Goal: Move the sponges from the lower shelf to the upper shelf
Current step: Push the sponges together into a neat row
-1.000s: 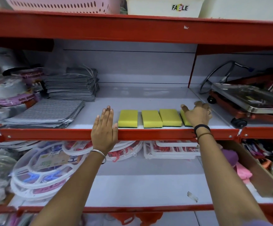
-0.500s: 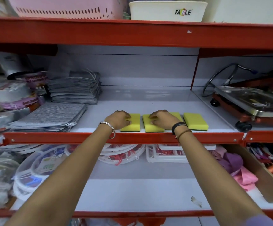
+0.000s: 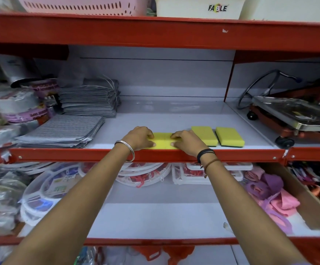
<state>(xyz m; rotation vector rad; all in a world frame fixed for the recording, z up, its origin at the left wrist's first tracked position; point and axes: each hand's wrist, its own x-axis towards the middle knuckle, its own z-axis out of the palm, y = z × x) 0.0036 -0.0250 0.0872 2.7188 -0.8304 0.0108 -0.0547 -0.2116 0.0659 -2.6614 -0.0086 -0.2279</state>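
Left hand [image 3: 141, 137] and right hand [image 3: 187, 142] each pinch one yellow sponge [image 3: 162, 143] at the shelf [image 3: 174, 119] edge; likely straightening the row.

**Red shelving, yellow sponges, grey stripes**

The shelf rails [image 3: 155, 35] are red, the shelf boards [image 3: 174, 115] pale grey. Four sponges sit at centre: two yellow sponges [image 3: 163, 143] under the hands, and at 3 o'clock of them two more [image 3: 204, 135] [image 3: 230, 136], yellow on top with a dark green base. At 9 o'clock lie grey-and-white striped cloths [image 3: 59, 131]. At 12 o'clock stand a pink perforated basket [image 3: 82, 5] and a cream bin [image 3: 199, 7] lettered in black. At 4 o'clock, pink and purple cloths [image 3: 270, 194]. The left wrist wears a silver bangle [image 3: 129, 148]; the right, black and brown bands [image 3: 206, 155].
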